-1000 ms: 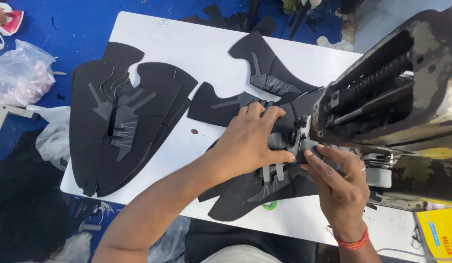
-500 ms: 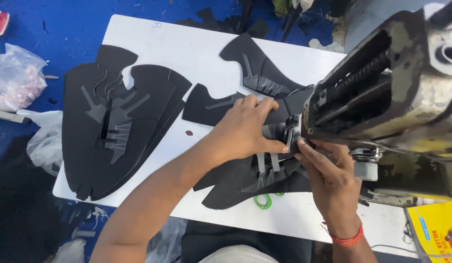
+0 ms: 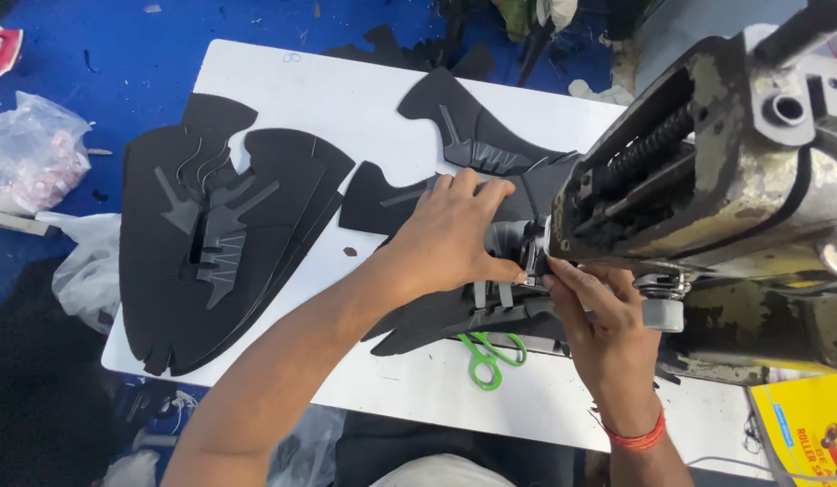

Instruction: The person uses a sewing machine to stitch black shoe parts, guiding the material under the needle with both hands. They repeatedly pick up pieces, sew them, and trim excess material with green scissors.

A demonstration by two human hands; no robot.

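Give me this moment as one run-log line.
left hand: flat on black shoe-upper piece | right hand: fingertips at sewing machine needle area | green scissors: under piece edge | cut stack: left on white table

My left hand (image 3: 450, 239) palm down, fingers spread flat, thumb stretched right toward my other hand. Left forearm bare, running in from lower left. My right hand (image 3: 599, 320) curled, fingertips pinched near left thumb tip, wrist bent, forearm coming up from bottom edge. Hands almost touching.
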